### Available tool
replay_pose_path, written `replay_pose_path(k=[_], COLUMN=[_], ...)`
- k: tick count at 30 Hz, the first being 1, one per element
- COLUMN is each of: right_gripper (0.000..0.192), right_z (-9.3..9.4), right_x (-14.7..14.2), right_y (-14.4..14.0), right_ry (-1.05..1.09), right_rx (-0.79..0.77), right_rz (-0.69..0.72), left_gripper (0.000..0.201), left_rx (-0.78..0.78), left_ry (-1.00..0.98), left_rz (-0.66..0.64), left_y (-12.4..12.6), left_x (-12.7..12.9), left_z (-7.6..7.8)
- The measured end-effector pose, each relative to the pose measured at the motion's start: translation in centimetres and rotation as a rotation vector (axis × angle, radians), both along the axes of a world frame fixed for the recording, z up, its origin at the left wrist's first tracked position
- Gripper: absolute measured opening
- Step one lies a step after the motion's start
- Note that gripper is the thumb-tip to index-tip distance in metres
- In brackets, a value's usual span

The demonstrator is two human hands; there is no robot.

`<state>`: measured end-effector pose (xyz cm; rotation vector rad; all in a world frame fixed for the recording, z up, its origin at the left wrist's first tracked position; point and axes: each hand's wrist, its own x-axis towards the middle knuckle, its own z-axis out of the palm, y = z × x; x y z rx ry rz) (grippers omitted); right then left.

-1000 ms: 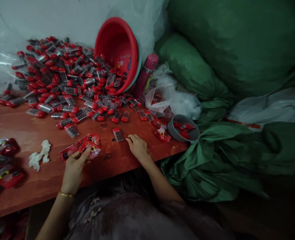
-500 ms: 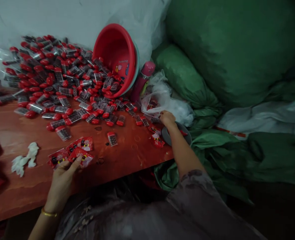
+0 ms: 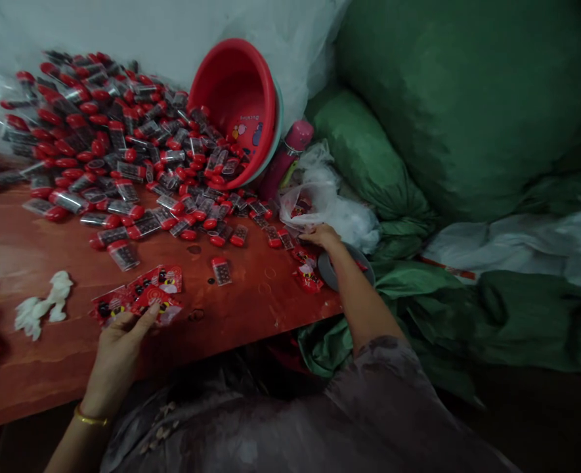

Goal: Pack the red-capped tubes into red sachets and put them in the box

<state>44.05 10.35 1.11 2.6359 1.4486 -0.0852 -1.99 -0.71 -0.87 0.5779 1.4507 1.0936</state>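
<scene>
My left hand (image 3: 123,341) pinches a red printed packet (image 3: 166,310) between thumb and fingers, low over the table. Other red printed packets (image 3: 165,277) lie just beyond it, partly overlapped. On the right, my right hand (image 3: 323,235) reaches to the front of an open clear plastic bag (image 3: 297,213) with red items inside. Its fingers are drawn together and point left; whatever they hold is too small to make out. Below that hand lie more red printed packets (image 3: 308,277). A small clear container with a red end (image 3: 221,270) stands apart between my hands.
A large heap of red-ended clear containers (image 3: 117,144) spills from a tipped red basin (image 3: 236,72). Behind the bag leans a pink flask (image 3: 290,148). A grey bowl (image 3: 328,272) sits under my right forearm. Big green sacks (image 3: 442,98) fill the right; crumpled white tissue (image 3: 48,305) lies left.
My right hand has shifted slightly left and down at the bag's front, its fingers now reaching leftward. The left hand keeps its pinch on the packet. The view has moved a little.
</scene>
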Motion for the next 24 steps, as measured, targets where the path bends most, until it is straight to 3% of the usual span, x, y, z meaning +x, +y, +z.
replay_pose_path(k=[4,8,15,24], right_gripper=[0.039,0.035,0.031,0.027], right_z=[0.5,1.1,0.5,-0.3], right_x=[-0.9,-2.2,-4.9,-5.0], right_y=[0.1,-0.2,-2.2,-3.2], right_ry=[0.050,0.023,-0.115,-0.164], right_rx=[-0.057,-0.022,0.093,0.172], right_rz=[-0.106,-0.122,0.005,0.174], left_gripper=[0.039,0.040,0.042,0.044], left_rx=[0.026,0.029,0.003,-0.032], left_ry=[-0.006,-0.006,-0.080,-0.111], left_rz=[-0.008,-0.014,0.007,0.037], left_y=[-0.1,-0.2,-0.3,-0.3], left_x=[-0.3,-0.5,-0.1,-0.2], left_z=[0.3,0.0,-0.1,0.3])
